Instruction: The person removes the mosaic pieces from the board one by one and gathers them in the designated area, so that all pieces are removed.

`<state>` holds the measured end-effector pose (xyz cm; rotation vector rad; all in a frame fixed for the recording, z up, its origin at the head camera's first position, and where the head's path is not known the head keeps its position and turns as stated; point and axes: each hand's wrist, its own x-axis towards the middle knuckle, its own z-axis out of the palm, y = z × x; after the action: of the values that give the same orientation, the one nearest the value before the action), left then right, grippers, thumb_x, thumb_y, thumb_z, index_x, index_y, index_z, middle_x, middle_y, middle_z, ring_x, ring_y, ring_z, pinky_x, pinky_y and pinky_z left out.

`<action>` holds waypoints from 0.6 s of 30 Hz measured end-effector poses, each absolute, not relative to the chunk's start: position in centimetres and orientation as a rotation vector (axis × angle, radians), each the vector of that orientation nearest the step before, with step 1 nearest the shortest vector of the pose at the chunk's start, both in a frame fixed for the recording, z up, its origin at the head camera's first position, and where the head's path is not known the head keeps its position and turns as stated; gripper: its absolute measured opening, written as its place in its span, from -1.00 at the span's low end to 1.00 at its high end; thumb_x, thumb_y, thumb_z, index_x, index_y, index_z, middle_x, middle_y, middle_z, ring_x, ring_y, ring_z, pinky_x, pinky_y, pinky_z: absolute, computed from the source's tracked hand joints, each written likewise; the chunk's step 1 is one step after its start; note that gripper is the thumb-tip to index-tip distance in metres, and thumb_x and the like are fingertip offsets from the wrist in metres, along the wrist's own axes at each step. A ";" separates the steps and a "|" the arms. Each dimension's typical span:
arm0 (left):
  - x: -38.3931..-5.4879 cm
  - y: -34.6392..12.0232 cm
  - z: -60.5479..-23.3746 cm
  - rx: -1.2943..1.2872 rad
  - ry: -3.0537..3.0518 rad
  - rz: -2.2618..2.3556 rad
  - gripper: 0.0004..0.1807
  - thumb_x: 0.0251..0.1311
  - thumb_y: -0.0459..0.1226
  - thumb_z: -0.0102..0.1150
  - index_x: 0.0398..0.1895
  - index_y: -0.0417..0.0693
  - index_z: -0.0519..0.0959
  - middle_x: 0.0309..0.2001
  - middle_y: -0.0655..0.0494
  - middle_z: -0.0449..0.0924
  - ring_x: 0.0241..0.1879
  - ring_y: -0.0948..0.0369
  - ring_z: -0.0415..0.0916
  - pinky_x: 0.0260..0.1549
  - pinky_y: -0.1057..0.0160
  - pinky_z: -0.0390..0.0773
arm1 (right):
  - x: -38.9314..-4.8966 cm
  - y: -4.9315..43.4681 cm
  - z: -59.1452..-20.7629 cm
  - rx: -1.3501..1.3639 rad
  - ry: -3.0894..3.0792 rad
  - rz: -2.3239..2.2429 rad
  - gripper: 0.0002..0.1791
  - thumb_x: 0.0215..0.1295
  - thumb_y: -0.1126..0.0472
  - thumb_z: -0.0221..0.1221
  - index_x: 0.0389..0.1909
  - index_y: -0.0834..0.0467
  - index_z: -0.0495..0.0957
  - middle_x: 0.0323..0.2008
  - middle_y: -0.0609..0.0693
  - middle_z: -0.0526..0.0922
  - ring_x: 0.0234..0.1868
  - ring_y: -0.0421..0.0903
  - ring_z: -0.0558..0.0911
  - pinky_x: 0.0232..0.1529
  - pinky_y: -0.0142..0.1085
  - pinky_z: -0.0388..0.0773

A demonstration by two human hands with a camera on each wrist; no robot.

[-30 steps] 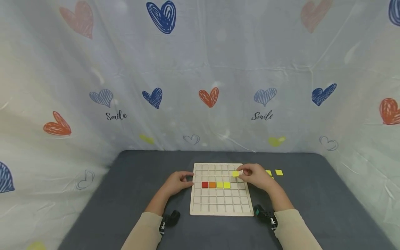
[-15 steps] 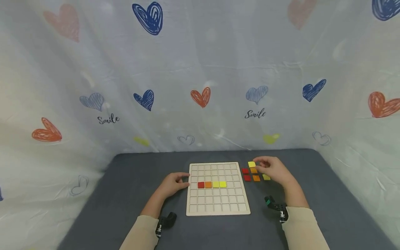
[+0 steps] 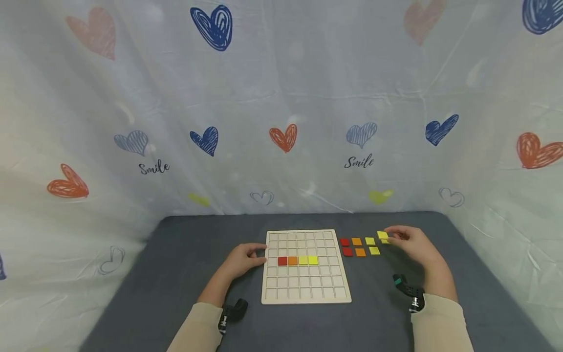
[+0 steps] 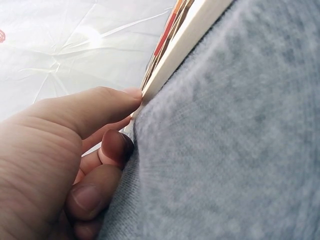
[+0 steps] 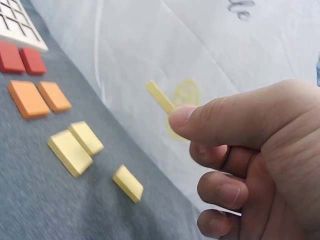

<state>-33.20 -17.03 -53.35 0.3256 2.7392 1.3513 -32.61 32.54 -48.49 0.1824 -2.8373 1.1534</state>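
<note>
1. Right hand [image 3: 412, 243]: thumb and finger clamped on a yellow tile [image 5: 159, 96], raised above the tabletop [image 3: 308, 327], toward two-thirty from the board's [image 3: 304, 282] centre.
2. Left hand [image 3: 243, 257]: thumb and forefinger apart, touching the board's nine o'clock edge.
3. Step in hand: apparently laying out or picking up loose tiles [image 3: 360, 252]; I cannot tell which.
4. Next move probably calls for a firm pinch, without nudging neighbours.

Right hand [image 3: 411, 243] carried a yellow tile [image 3: 382, 235] off the board's [image 3: 306, 266] upper right, past the orange tiles [image 3: 357, 241], to near the rightmost loose yellow tile [image 5: 128, 183]. Red tiles [image 3: 344, 241], orange tiles and upper-row yellow tile [image 3: 370, 241], hidden a second ago, came into view.
</note>
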 end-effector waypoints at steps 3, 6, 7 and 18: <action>-33.2 -17.0 -53.4 0.328 2.740 1.349 -0.54 0.23 -0.23 0.46 0.21 -0.08 0.67 -0.61 0.15 0.47 -0.64 0.24 0.30 -0.56 0.25 0.33 | -32.3 33.2 -48.7 0.161 -2.864 1.161 -0.61 0.47 0.21 0.24 0.15 0.41 0.58 -0.31 0.06 0.54 -0.30 -0.04 0.44 -0.31 -0.18 0.40; -33.3 -17.0 -53.4 0.340 2.745 1.348 -0.54 0.23 -0.23 0.46 0.20 -0.09 0.67 -0.61 0.15 0.46 -0.64 0.24 0.30 -0.56 0.25 0.33 | -32.1 33.9 -48.9 0.144 -2.896 1.178 -0.60 0.48 0.21 0.23 0.15 0.43 0.58 -0.38 0.01 0.45 -0.34 -0.05 0.40 -0.34 -0.20 0.35; -33.3 -17.0 -53.4 0.342 2.746 1.350 -0.54 0.23 -0.24 0.46 0.20 -0.09 0.67 -0.61 0.15 0.46 -0.64 0.24 0.30 -0.56 0.24 0.33 | -32.1 34.1 -49.0 0.139 -2.911 1.182 -0.60 0.48 0.21 0.23 0.15 0.42 0.58 -0.39 0.00 0.44 -0.35 -0.06 0.40 -0.34 -0.20 0.33; -33.3 -17.0 -53.4 0.362 2.744 1.368 -0.54 0.23 -0.23 0.46 0.20 -0.11 0.67 -0.61 0.16 0.46 -0.64 0.23 0.31 -0.55 0.22 0.34 | -32.3 34.9 -50.3 0.127 -2.988 1.194 -0.65 0.41 0.31 0.22 0.10 0.46 0.59 -0.44 -0.02 0.41 -0.39 -0.08 0.39 -0.32 -0.19 0.31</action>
<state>-33.31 -17.04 -53.42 0.3623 2.7439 1.3676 -32.31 34.93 -50.29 0.1272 -2.9876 1.1942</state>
